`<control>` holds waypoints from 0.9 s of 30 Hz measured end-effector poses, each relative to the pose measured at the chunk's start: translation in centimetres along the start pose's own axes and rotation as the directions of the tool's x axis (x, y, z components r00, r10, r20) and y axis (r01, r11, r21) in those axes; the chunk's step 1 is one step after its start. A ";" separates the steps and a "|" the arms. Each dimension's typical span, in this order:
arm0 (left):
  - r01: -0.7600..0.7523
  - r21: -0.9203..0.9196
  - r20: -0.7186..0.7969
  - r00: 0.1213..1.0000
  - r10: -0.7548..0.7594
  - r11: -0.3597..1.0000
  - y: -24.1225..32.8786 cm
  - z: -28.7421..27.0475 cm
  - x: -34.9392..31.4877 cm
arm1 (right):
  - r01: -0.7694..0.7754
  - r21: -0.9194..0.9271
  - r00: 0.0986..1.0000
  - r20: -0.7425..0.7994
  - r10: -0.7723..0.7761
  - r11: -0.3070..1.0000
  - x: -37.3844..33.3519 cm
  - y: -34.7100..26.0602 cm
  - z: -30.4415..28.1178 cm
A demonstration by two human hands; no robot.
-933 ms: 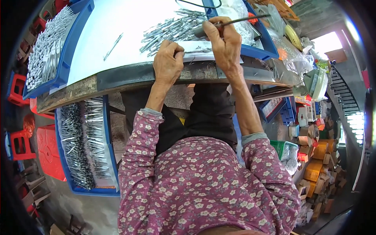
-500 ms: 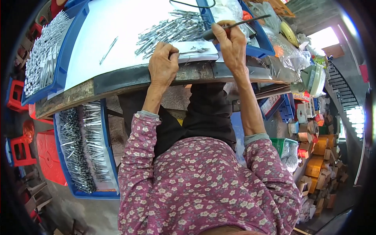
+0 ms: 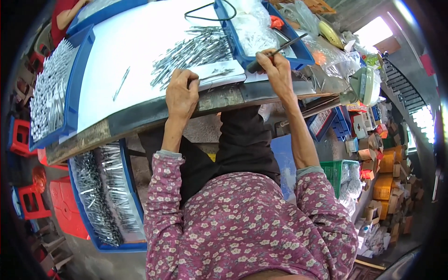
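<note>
My right hand [image 3: 279, 77] is closed round a dark tool [image 3: 253, 66] with a thick cylindrical end and a thin rod pointing up to the right. My left hand [image 3: 181, 93] is over the table's front edge, fingers curled and pinched together; whatever they hold, if anything, is hidden. Between the hands lies a white pad [image 3: 224, 71] with a few thin metal pieces on it. Just beyond it spreads a heap of slender silvery metal pieces [image 3: 193, 51]. One similar piece [image 3: 121, 84] lies apart on the white table surface, to the left.
A blue tray [image 3: 72, 100] of upright white-ended pieces stands at the left. Another blue tray [image 3: 305, 58] holds plastic bags at the right, a black cord loop [image 3: 210, 18] beside it. Below the table's left is a blue crate [image 3: 133, 186] of metal pieces. Red stools [image 3: 32, 200] stand left.
The whole view has shifted slightly. My right hand has lowered a little with the dark tool, now near the right tray's front corner. My left hand stays pinched beside the pad.
</note>
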State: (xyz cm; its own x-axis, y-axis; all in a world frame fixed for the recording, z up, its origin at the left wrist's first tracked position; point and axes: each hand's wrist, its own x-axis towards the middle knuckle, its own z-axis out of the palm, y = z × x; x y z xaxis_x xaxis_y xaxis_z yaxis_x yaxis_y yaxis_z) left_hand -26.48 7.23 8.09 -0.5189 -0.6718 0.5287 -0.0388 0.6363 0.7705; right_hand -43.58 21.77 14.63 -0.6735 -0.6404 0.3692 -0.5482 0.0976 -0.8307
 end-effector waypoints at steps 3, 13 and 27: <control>-0.071 0.087 0.039 0.997 0.068 0.994 0.7 0.1 0.6 | 0.113 -0.390 0.991 -0.025 -0.133 0.914 1.2 -0.2 -2.3; -0.299 0.344 0.186 0.951 0.247 0.890 0.9 3.0 1.6 | 0.231 -0.703 0.973 0.178 -0.147 0.672 8.1 4.3 -2.4; -0.245 0.136 -0.017 0.968 0.250 0.960 1.7 -0.6 0.3 | 0.279 -0.772 0.959 0.254 -0.126 0.571 11.4 7.6 0.9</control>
State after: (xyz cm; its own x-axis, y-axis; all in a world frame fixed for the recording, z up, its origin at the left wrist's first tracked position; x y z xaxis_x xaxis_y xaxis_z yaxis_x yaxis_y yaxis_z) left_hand -26.19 7.90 9.73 -0.4971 -0.4979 0.7106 -0.0263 0.8273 0.5612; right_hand -54.94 14.53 12.10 -0.4511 -0.8197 0.3530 -0.8840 0.4649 -0.0500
